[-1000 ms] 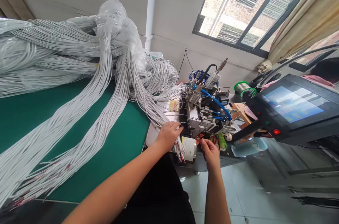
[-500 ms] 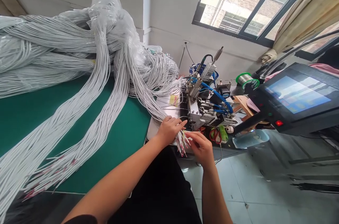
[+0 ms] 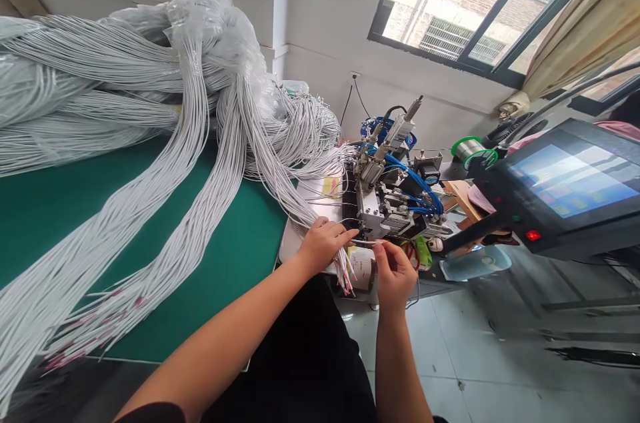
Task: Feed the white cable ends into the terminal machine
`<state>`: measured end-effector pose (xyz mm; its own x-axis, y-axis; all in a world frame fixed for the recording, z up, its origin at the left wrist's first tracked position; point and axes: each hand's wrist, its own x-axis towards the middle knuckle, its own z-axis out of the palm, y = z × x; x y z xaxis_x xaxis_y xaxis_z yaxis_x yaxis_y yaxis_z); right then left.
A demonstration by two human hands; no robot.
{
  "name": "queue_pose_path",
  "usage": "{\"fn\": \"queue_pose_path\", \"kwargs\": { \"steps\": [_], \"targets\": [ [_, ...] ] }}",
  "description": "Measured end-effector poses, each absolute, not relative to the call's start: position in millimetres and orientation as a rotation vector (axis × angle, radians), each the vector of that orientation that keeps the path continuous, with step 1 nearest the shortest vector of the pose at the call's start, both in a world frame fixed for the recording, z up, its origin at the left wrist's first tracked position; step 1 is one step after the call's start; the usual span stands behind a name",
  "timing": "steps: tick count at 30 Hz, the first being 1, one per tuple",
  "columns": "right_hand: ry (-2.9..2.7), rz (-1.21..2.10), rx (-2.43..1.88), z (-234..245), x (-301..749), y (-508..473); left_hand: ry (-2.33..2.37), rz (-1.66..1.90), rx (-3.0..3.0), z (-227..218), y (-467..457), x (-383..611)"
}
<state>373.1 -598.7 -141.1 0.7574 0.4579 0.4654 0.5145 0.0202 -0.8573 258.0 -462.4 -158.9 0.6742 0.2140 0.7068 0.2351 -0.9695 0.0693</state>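
While the left hand (image 3: pixel 323 246) stayed wrapped over the wire bundle (image 3: pixel 293 199) near its lower end, the right hand (image 3: pixel 396 269) did the moving. Half a second earlier it was down at the reddish wire ends (image 3: pixel 345 278), fingers in close to the tips; by this frame it had swung out to the right with one white wire (image 3: pixel 367 242) pinched between thumb and fingertips. That wire ran roughly level from the left fingers to the pinch, just in front of the machine (image 3: pixel 370 206), clear of the other ends. My read: one piece had been singled out, its free end under the right hand's control, the rest held back by the left. Couldn't tell if the tip touched anything, fingers hid it. Paper label (image 3: pixel 363 266) below the wire was back in view, since the right hand no longer covered it. Other ends hung loose just below the left hand. Two more bundles (image 3: pixel 213 203) lay on the green table (image 3: pixel 250 243), no visible change there
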Motion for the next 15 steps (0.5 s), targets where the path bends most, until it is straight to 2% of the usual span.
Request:
{"fn": "queue_pose_path", "kwargs": {
  "steps": [5,15],
  "targets": [
    [-0.588,0.03,-1.566,-148.8,374.7,-593.9,-0.42,-1.198,-2.92,-154.6,-464.1,257.4],
    [-0.594,0.286,-1.567,-151.1,381.7,-594.5,-0.395,-1.0,-2.974,-151.4,-464.9,254.5]
  ]
}}
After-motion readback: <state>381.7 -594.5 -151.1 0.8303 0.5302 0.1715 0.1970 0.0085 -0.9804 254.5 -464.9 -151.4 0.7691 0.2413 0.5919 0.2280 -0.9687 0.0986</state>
